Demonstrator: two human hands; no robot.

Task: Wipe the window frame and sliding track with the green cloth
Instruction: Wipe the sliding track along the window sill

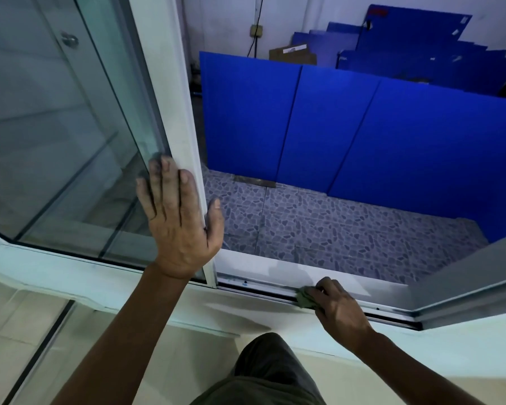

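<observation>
Green cloth (306,299): looking dull olive, crumpled into a small wad, lying on the sliding track (263,290) at the bottom of the opening.
Right hand (338,306): fingers curling over that cloth, gripping it and pressing it into the track.
Left hand (177,217): lying flat with fingers straight against the white sash frame (184,112), thumb wrapping its edge.
Count: one cloth, two hands, one glass pane (56,127).
Beyond: three blue panels (348,133) standing on pebble-pattern floor tiles (333,229).
</observation>
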